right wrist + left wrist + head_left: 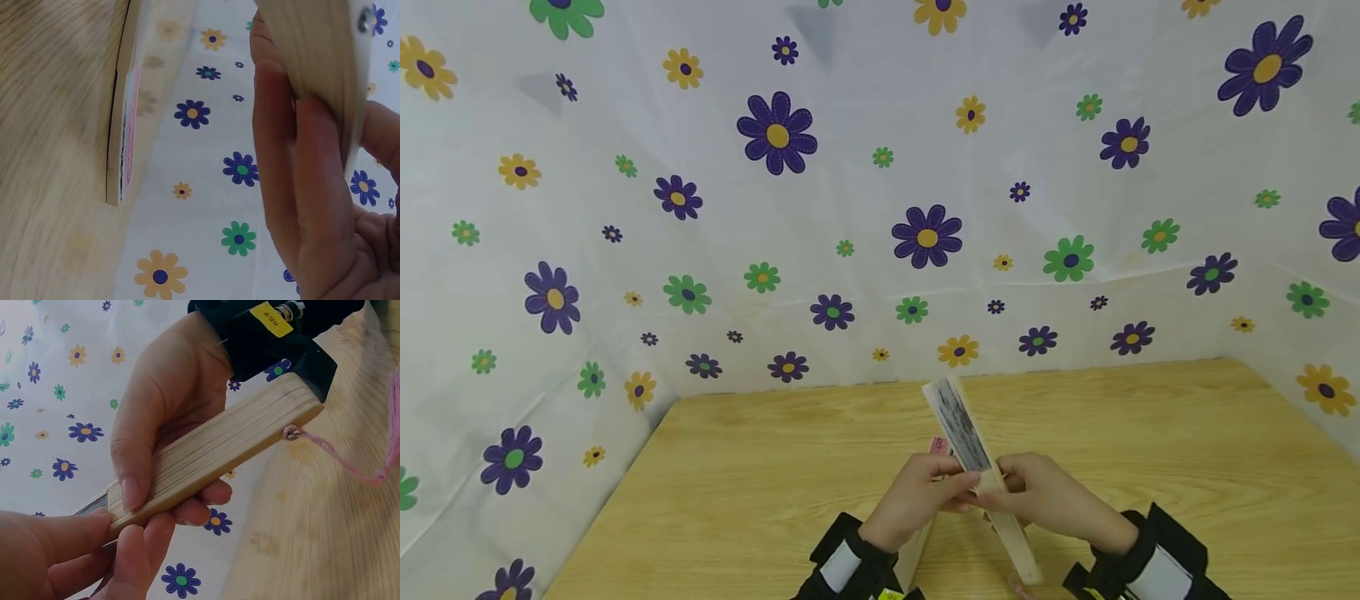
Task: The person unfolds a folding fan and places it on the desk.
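Observation:
Both hands hold a folded hand fan [958, 421] slantwise over the table, its grey printed leaf pointing up and away. My left hand [921, 492] pinches the fan near where the leaf meets the wooden ribs. On the other side my right hand [1048, 497] grips the ribs, thumb on top and fingers beneath. The left wrist view shows the stacked pale ribs [219, 447] and a pink tassel [394, 419] hanging by a cord from the pivot. A second folded fan [117, 144] with a pink leaf lies on the table, partly covered by my left hand in the head view.
The wood-grain table [760, 475] spreads around the hands. Behind it and along its sides hangs a white sheet [850, 200] printed with purple, green and yellow flowers. Dark bands with camera mounts sit on both wrists.

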Action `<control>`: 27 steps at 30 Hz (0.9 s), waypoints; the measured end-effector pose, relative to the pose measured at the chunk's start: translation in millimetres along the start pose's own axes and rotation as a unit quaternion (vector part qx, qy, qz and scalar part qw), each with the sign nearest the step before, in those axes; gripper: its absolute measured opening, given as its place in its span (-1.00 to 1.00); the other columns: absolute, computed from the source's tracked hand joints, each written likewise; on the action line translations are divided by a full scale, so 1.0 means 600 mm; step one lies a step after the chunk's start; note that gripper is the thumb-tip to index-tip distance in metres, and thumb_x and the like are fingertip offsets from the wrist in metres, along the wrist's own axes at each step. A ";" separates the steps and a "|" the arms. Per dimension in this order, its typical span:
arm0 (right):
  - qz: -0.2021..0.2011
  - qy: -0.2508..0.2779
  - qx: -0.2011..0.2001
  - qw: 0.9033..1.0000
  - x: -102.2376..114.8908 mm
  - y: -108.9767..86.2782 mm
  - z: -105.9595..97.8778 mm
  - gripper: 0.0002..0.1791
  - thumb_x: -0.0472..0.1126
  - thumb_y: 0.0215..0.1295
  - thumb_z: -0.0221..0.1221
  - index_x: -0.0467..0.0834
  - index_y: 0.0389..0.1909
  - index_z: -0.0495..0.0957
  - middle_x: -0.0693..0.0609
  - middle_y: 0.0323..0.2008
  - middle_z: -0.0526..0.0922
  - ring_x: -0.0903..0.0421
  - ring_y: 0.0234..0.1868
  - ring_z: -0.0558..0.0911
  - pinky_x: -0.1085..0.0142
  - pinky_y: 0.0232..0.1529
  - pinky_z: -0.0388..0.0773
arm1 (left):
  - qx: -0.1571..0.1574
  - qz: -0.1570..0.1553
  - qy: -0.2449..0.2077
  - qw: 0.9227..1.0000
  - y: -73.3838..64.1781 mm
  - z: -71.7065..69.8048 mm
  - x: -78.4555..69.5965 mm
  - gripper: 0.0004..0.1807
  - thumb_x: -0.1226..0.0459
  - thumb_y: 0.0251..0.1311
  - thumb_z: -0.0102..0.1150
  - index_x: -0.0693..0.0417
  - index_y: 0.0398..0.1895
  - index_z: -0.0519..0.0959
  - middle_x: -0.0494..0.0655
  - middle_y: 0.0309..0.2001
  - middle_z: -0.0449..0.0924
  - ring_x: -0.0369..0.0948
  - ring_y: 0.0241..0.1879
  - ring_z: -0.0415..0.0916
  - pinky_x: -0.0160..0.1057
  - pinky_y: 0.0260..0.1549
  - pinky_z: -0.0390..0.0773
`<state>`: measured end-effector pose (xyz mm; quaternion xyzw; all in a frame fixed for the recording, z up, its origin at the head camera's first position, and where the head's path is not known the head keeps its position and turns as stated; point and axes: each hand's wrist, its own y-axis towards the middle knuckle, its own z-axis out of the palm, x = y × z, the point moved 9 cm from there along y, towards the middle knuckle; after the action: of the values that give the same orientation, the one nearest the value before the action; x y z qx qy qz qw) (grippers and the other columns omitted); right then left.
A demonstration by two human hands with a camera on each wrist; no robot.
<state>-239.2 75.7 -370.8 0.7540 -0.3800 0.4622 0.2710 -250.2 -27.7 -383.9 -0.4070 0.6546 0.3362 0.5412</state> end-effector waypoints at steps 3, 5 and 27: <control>0.007 -0.026 -0.024 0.999 0.004 -0.004 -0.006 -0.79 -0.28 0.32 0.20 -0.42 -0.24 0.58 -0.25 -0.40 0.76 0.18 -0.46 0.63 0.38 -0.57 0.68 | 0.003 0.003 0.007 1.000 0.000 0.002 -0.004 -0.74 0.38 0.35 0.10 0.50 -0.17 0.66 0.43 -0.22 0.69 -0.14 -0.31 0.68 -0.28 -0.28 0.73; 0.008 -0.040 -0.042 0.998 0.008 -0.007 -0.010 -0.81 -0.28 0.32 0.21 -0.38 -0.31 0.58 -0.22 -0.40 0.76 0.19 -0.48 0.62 0.30 -0.57 0.71 | 0.009 0.008 0.011 1.000 0.000 0.003 -0.007 -0.74 0.40 0.36 0.09 0.51 -0.16 0.65 0.45 -0.23 0.68 -0.10 -0.31 0.68 -0.27 -0.29 0.74; -0.007 -0.143 -0.114 0.983 0.032 -0.017 -0.027 -0.79 -0.26 0.20 0.30 -0.22 -0.57 0.54 0.05 -0.70 0.61 0.34 -0.74 0.40 0.49 -0.74 0.29 | 0.030 0.012 0.037 0.999 -0.009 -0.012 -0.028 -0.75 0.42 0.34 0.10 0.50 -0.09 0.63 0.46 -0.23 0.68 -0.04 -0.26 0.68 -0.31 -0.32 0.71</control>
<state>-233.6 87.6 -347.1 0.7791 -0.4596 0.3018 0.3012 -247.0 -33.5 -366.3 -0.3950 0.6888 0.3073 0.5245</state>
